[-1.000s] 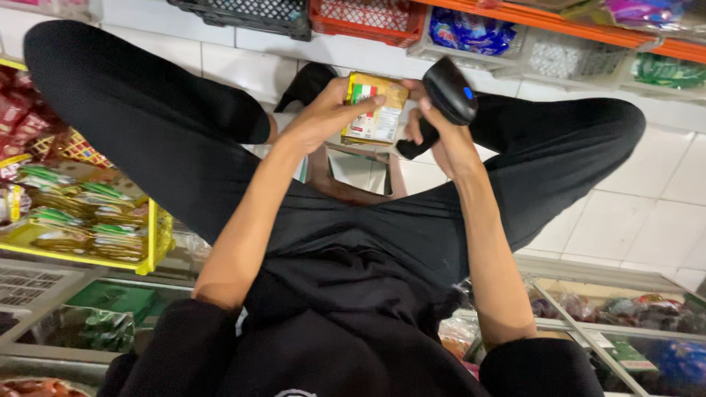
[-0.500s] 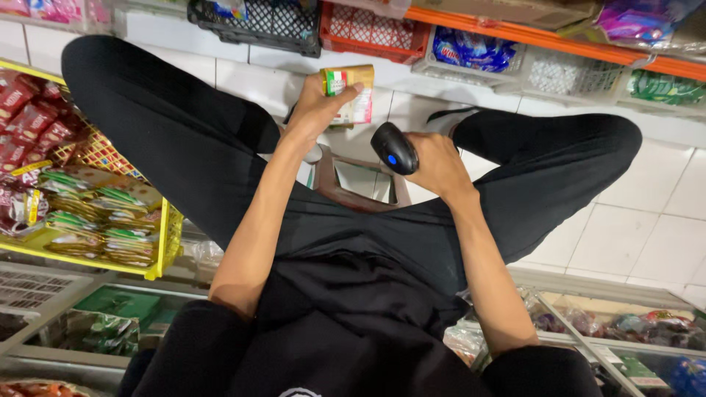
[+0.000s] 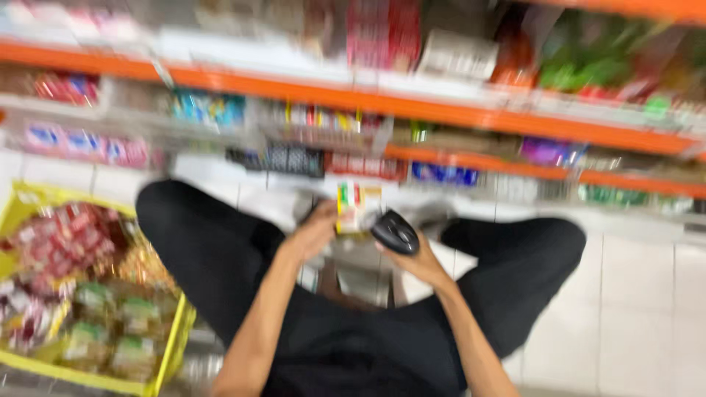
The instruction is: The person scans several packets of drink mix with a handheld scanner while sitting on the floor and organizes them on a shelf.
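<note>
Left hand (image 3: 316,234) fingers gripping small yellow packet (image 3: 354,206), right hand (image 3: 412,257) wrapped round black scanner (image 3: 395,232) just right of packet; blurred view, likely misaimed scan or slipped packet.

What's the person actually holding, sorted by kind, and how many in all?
Small yellow packet, in the left hand: 1
Black handheld scanner, in the right hand: 1
Total: 2

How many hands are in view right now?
2: the left hand holds a small packet, the right hand holds a black scanner, both above the lap.
</note>
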